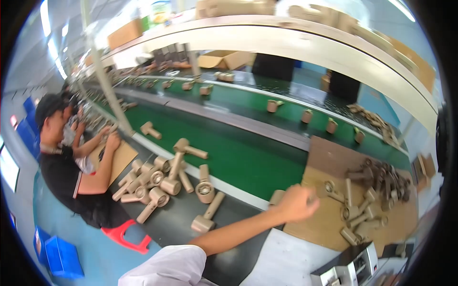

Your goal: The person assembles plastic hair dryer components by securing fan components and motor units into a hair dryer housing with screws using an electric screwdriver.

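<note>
My left hand (pixel 298 204) reaches across to the right, over the edge of a brown cardboard sheet (pixel 305 229). Its fingers are curled closed, and what they hold, if anything, is hidden. Just behind the wrist shows part of a beige cylindrical piece (pixel 276 197); I cannot tell whether the hand touches it. On the black worktop to the left lies a pile of beige hair-dryer-shaped housings (pixel 157 178), each a short barrel with a handle. One housing (pixel 204 223) lies apart, nearer my forearm. More beige housings (pixel 360 212) are scattered on the cardboard. My right hand is out of view.
A green conveyor belt (pixel 238 155) runs behind the worktop. Upright housings (pixel 307 116) stand on a farther belt. Dark parts (pixel 381 178) are heaped at the right. A grey-white device (pixel 355 267) sits at lower right. A co-worker (pixel 71 162) sits at left. A shelf (pixel 267 35) crosses above.
</note>
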Available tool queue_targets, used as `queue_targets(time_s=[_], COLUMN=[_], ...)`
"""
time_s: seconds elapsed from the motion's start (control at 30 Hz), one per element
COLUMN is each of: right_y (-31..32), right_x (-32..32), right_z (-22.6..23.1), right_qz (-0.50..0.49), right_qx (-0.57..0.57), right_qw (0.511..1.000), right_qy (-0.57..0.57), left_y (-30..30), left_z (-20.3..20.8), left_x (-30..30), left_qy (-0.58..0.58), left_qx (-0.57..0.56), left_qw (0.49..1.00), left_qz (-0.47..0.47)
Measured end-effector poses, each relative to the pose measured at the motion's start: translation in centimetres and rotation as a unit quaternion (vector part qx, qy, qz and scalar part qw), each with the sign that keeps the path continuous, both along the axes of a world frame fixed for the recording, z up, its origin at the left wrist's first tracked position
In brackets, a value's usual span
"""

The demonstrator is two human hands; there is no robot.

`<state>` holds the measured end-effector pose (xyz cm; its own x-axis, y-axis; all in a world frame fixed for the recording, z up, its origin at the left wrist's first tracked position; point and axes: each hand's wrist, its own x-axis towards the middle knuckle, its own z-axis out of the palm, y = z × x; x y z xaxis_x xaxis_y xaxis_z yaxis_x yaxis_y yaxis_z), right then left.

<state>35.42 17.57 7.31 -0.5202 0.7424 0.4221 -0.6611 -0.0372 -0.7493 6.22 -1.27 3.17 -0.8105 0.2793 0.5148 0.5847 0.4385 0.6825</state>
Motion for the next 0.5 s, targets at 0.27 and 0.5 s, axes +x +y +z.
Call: queue_targets(time_s=[0.27,0.5], right_y=[7.6,3.4], right_x=[8.2,5.2], right_z=[-6.8,-0.9], right_qz=[0.332,0.020], right_qx=[0.045,-0.018], right_qw=[0.934,1.000], right_qy=[0.124,0.016], left_y=[6.2,4.8], left_z=[-5.0,-6.6], left_x=[-14.6,-17.3], left_qy=[-0.039,0.152], left_qx=[-0.163,-0.362], left_qw=[0.976,0.899], left_qz=[0.137,0.196])
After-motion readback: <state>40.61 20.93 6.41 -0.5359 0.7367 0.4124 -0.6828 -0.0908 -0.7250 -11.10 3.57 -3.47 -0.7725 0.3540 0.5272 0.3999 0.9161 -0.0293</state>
